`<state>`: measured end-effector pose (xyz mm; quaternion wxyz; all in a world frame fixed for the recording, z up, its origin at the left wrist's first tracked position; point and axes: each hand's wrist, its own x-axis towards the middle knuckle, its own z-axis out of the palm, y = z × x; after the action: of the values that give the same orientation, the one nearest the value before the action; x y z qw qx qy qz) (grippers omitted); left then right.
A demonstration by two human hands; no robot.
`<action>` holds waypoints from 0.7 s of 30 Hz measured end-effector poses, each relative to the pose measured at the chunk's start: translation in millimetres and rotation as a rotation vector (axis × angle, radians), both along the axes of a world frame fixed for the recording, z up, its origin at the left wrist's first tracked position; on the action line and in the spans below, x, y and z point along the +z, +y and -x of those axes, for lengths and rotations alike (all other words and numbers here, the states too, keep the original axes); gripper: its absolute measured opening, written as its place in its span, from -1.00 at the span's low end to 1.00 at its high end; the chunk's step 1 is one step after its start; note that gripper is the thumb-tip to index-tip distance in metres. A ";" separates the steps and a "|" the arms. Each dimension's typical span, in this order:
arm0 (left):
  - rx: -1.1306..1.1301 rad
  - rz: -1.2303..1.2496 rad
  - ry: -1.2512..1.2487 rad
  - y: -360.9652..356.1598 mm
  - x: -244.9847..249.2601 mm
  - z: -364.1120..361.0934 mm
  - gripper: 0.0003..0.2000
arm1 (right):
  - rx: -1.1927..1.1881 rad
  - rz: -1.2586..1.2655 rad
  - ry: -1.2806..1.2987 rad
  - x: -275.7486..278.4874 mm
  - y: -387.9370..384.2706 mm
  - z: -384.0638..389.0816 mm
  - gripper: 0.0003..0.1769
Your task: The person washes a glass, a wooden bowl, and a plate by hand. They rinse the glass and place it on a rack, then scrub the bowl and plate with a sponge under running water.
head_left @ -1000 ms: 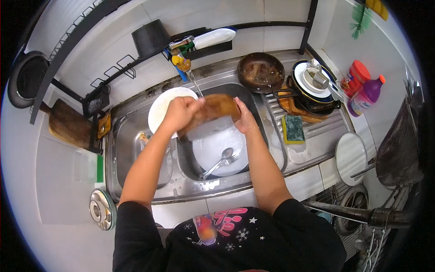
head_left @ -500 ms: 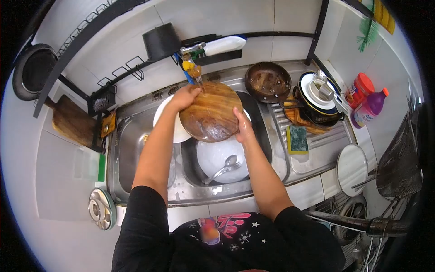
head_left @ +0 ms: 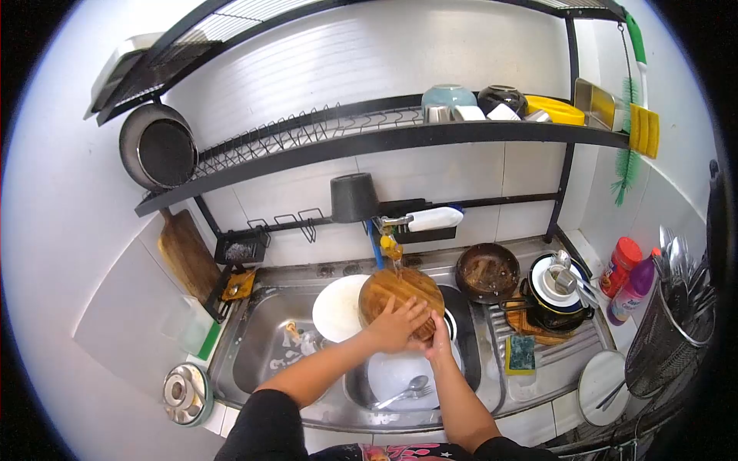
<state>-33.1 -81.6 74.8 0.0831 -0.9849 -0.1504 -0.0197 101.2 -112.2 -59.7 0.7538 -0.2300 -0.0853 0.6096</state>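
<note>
A round wooden board [head_left: 384, 290], wet and tilted, is held under the running tap [head_left: 392, 247] above the sink. My left hand [head_left: 397, 326] lies flat across the board's face with its fingers spread. At the lower right edge, my right hand [head_left: 440, 338] grips the board, its fingers partly hidden behind it. Beneath the hands, a large white plate [head_left: 396, 373] sits in the right basin with a spoon [head_left: 415, 384] and a fork [head_left: 423, 393] on it. Just left of the board stands another white plate [head_left: 337, 309].
A brown pan [head_left: 487, 273] and a stack of dishes [head_left: 555, 286] stand right of the basin, near a sponge [head_left: 520, 353]. A black rack [head_left: 384, 140] spans the wall above. A mesh holder with cutlery [head_left: 666, 338] is at far right.
My left hand has moved from the board's upper left rim onto its face, fingers now spread. My right hand still grips the right edge. The view has tilted upward, showing more rack.
</note>
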 end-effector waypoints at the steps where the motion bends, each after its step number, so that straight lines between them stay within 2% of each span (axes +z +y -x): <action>1: -0.063 0.015 0.022 -4.9 8.3 10.5 -0.29 | 0.034 -0.006 0.016 12.3 -4.4 1.8 -0.49; 4: -0.042 -0.063 0.196 -17.8 49.5 36.1 -0.22 | 0.142 0.059 0.035 37.1 -14.9 7.5 -0.41; 8: -0.003 -0.168 0.157 -39.6 85.4 69.5 -0.18 | 0.358 0.028 0.038 46.8 -19.6 20.7 -0.41; 11: 0.039 -0.209 0.213 -60.5 114.3 88.3 -0.21 | 0.482 -0.070 -0.003 62.1 -27.4 32.1 -0.26; 14: 0.001 -0.333 0.080 -45.8 98.3 117.3 -0.24 | 0.677 0.006 -0.108 81.0 -37.0 35.5 -0.18; 17: 0.047 -0.146 -0.031 -51.2 126.4 136.2 -0.28 | 0.992 -0.057 -0.256 49.7 -23.0 22.7 -0.11; 21: 0.091 -0.136 -0.276 -69.3 145.5 154.6 -0.25 | 0.909 -0.029 -0.311 52.6 -23.9 27.7 -0.15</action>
<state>-187.7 -150.8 220.3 0.1290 -0.9572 -0.2031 -0.1611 73.5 -136.1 -7.1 0.3923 -0.2472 -0.2975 0.8346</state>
